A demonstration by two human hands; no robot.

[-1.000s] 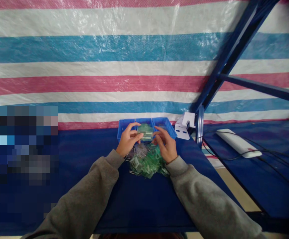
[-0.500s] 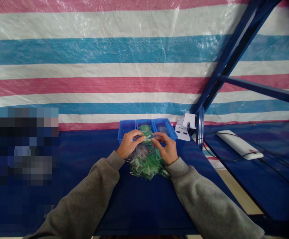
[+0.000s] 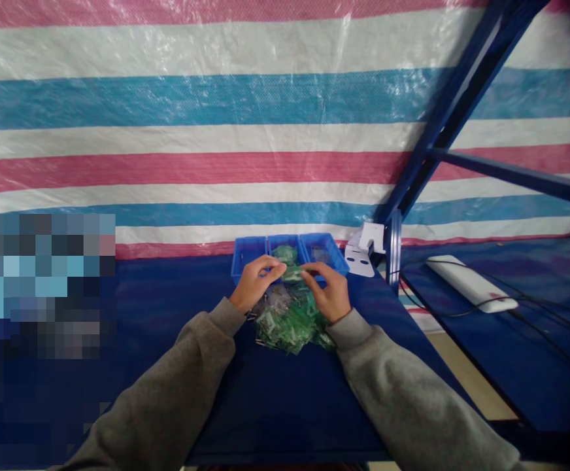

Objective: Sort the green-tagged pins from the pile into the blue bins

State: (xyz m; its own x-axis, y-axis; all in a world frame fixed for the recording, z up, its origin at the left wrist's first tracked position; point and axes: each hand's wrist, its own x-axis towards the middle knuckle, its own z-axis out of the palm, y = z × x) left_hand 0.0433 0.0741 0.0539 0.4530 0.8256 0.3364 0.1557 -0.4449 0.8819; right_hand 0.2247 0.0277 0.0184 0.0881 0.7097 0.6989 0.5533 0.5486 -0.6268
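Note:
Between my two hands is a small clear green plastic packet, raised over a heap. My left hand pinches its left side with thumb and fingers, and my right hand pinches its right side. Below lies the heap of green packets, with thin metallic-looking pieces among them. Greyish clear packets lie at the heap's upper left. Just beyond my hands stand three blue bins side by side: a left bin, a middle bin with green packets inside, and a right bin with some clear packets.
A bent white bracket-like piece stands right of the bins, beside a blue metal frame post. Farther right, a long white device and black cables lie on another blue surface. A striped plastic sheet hangs behind. The left side is pixelated.
My right fingers have closed in on the packet, which both hands now pinch. It has come slightly lower and tilted flatter, leaving more of the middle bin visible.

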